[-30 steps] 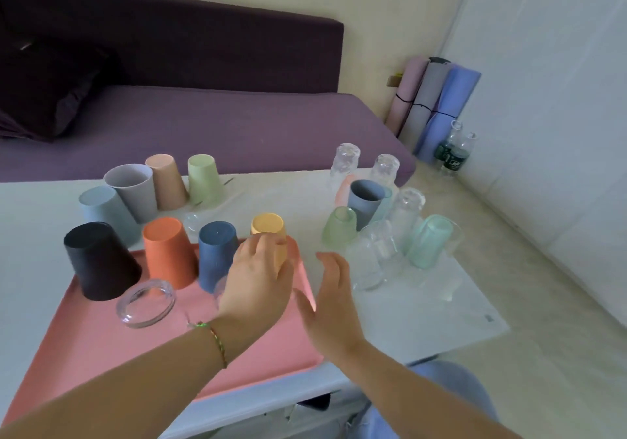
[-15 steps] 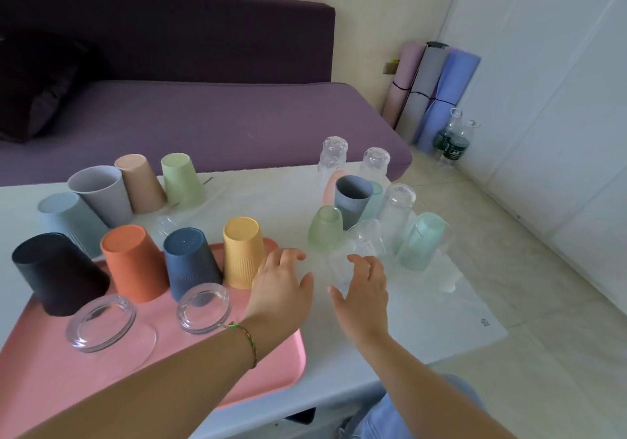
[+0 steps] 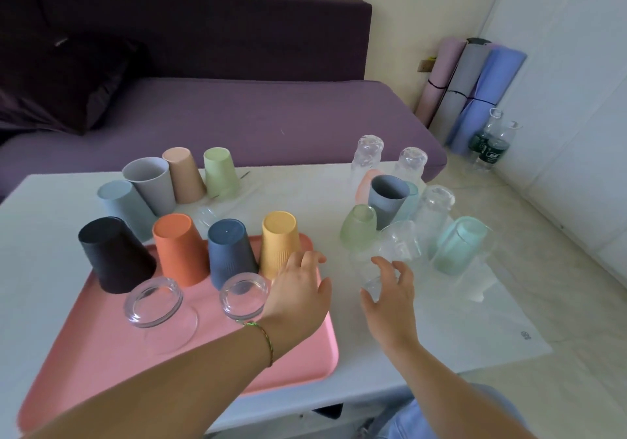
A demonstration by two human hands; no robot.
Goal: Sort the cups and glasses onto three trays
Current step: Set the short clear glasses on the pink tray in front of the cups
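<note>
On the pink tray (image 3: 237, 354) a black cup (image 3: 115, 255), an orange cup (image 3: 179, 252), a dark blue cup (image 3: 230, 248) and a yellow cup (image 3: 280, 245) stand upside down in a row. Two clear glasses (image 3: 156, 303) (image 3: 244, 296) stand in front of them. My left hand (image 3: 298, 289) hovers open over the tray's right edge, just beside the yellow cup. My right hand (image 3: 390, 299) reaches with spread fingers around a low clear glass (image 3: 371, 274) on the white table; I see no firm grip.
Several pastel cups (image 3: 183, 174) stand at the back left. At the right is a mixed cluster: a blue-grey cup (image 3: 386, 197), a green frosted glass (image 3: 358, 228), a mint glass (image 3: 458, 248) and clear glasses (image 3: 434, 211). Behind the table are a purple sofa (image 3: 237, 116), rolled mats (image 3: 475, 92) and water bottles.
My left hand has let go of the yellow cup, which now stands on the tray, and drawn off to the right. My right hand has moved forward to the low clear glass.
</note>
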